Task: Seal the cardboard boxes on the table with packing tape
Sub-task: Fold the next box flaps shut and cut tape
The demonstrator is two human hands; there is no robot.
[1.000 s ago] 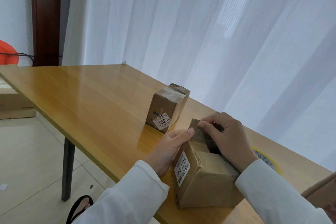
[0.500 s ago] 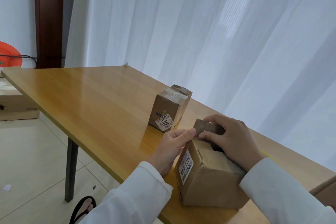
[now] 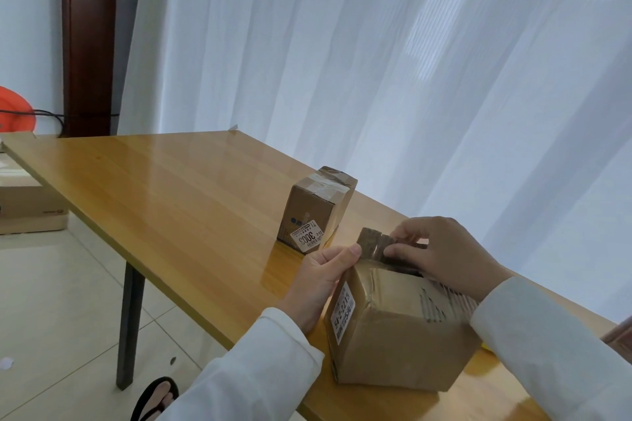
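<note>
I see a glossy wooden desk [image 3: 164,188] stretching away to the left of my hands, on a dark metal leg [image 3: 129,325]. Sheer white curtains [image 3: 376,61] glow with daylight beyond them. A dark wood post [image 3: 89,37] stands far left against a pale wall [image 3: 29,17]; beige floor tiles [image 3: 51,301] lie below.

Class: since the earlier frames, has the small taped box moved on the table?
No. The small taped box keeps its place by the table's far edge; only the camera shifted.

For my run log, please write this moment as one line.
step: closing flap | left hand: holds near box | right hand: pinches flap | far box: taped
</note>
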